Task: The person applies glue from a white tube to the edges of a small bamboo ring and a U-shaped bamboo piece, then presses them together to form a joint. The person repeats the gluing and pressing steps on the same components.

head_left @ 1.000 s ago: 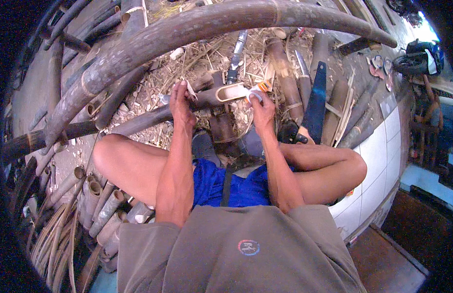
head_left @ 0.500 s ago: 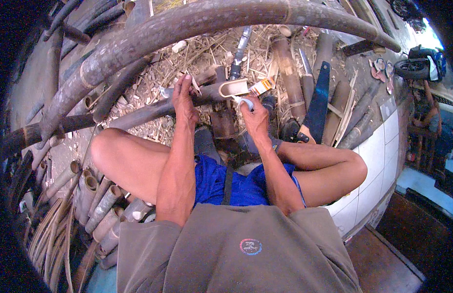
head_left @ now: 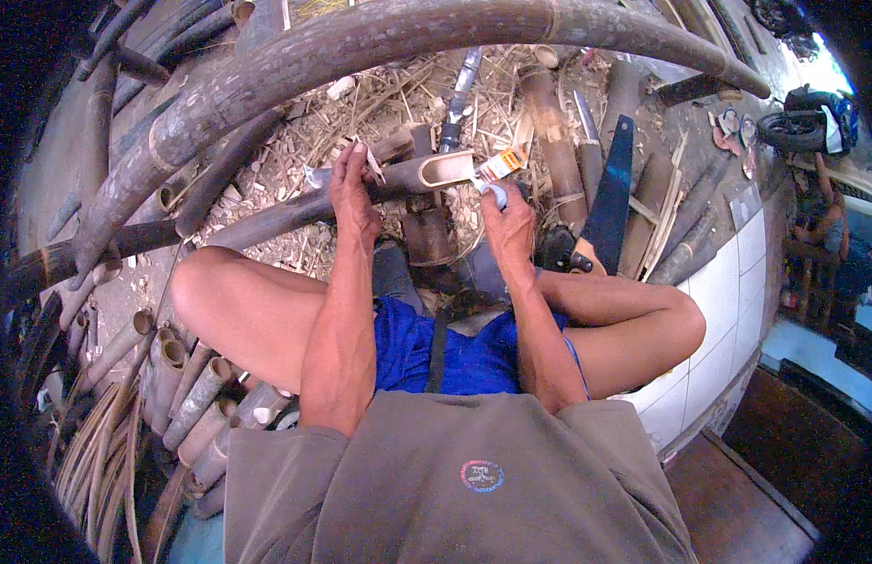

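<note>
White, small rounded object [head_left: 495, 195] gripped by the right hand [head_left: 507, 224], centre frame; left of centre, whether the left hand's [head_left: 354, 197] fingers hold the thin pale strip [head_left: 375, 167] is unclear. Beyond, a dark bamboo pole [head_left: 403, 182] ends pale and scooped.

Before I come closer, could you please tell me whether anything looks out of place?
Shavings lie strewn around the bamboo pole, looking untidy; its open right end looks cut, perhaps deliberately.
</note>
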A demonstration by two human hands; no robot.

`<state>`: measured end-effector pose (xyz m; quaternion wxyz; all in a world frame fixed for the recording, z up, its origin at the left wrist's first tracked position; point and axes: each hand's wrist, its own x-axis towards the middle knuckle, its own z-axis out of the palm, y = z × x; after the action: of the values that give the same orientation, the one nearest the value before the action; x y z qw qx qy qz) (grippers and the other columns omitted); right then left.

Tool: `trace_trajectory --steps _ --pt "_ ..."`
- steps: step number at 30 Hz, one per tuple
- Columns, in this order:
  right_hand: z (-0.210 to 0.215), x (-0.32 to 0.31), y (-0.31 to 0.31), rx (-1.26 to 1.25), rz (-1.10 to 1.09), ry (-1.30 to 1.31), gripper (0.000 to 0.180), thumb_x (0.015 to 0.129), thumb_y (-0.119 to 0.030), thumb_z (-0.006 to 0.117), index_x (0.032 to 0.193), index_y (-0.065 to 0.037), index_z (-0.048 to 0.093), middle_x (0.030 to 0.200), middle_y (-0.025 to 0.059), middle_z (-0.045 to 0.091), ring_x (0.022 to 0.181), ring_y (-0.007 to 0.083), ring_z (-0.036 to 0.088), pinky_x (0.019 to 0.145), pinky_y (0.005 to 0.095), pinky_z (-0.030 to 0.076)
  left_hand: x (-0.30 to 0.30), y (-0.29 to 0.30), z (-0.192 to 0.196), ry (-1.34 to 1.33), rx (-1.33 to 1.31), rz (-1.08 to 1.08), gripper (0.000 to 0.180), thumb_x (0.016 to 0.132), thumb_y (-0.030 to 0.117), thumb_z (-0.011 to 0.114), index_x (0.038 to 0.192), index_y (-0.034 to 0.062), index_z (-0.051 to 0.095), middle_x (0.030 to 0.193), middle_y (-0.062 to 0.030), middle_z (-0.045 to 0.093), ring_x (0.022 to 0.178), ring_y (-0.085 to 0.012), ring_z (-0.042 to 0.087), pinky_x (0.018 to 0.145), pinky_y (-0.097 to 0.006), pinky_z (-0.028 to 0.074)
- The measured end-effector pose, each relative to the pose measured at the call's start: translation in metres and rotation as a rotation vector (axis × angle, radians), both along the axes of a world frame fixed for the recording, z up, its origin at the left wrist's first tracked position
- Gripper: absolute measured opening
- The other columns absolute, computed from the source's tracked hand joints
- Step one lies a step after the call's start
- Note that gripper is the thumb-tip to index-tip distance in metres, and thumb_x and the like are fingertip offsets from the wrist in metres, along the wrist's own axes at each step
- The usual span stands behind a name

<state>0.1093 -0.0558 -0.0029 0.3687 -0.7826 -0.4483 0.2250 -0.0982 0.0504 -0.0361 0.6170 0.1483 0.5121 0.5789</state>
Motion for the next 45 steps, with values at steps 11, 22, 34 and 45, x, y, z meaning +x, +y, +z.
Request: trace_trajectory --steps 11,22,34,45 --pt "-0.018 -0.020 0.014 0.079 0.047 0.122 0.026 0.095 -0.020 0.068 0.115 -0.002 0.071 0.092 0.0159 0.075 0.084 0.0241 0.072 0.079 0.0374 0.056 -0.009 -0.002 -0.003 0.045 -0.025 -0.055 0.056 0.091 0.036 0.077 0.135 0.0063 0.060 0.119 -0.0051 0.058 0.109 -0.0203 0.053 0.096 -0.038 0.041" --pt "-0.035 -0.027 0.033 0.108 0.075 0.030 0.028 0.097 -0.021 0.068 0.117 -0.002 0.069 0.099 0.0166 0.074 0.090 0.0250 0.071 0.083 0.0373 0.055 -0.010 0.000 -0.010 0.002 0.004 -0.030 0.050 0.090 0.036 0.080 0.128 0.0069 0.067 0.093 0.0041 0.059 0.084 -0.0087 0.049 0.079 -0.025 0.039" --pt "-0.023 -0.008 0.034 0.106 -0.047 0.040 0.031 0.098 -0.026 0.065 0.120 -0.004 0.068 0.100 0.0219 0.075 0.092 0.0402 0.073 0.080 0.0470 0.057 -0.006 0.000 -0.007 -0.005 0.001 -0.012 0.050 0.089 0.035 0.082 0.127 0.0072 0.067 0.091 0.0049 0.059 0.082 -0.0077 0.050 0.075 -0.025 0.041" --pt "-0.039 0.003 0.031 0.113 -0.083 0.117 0.032 0.097 -0.024 0.065 0.120 -0.002 0.069 0.103 0.0236 0.075 0.095 0.0396 0.074 0.083 0.0456 0.057 -0.005 0.001 -0.008 -0.011 -0.011 -0.001 0.047 0.091 0.031 0.081 0.127 0.0043 0.066 0.085 0.0049 0.056 0.076 -0.0072 0.049 0.073 -0.023 0.040"
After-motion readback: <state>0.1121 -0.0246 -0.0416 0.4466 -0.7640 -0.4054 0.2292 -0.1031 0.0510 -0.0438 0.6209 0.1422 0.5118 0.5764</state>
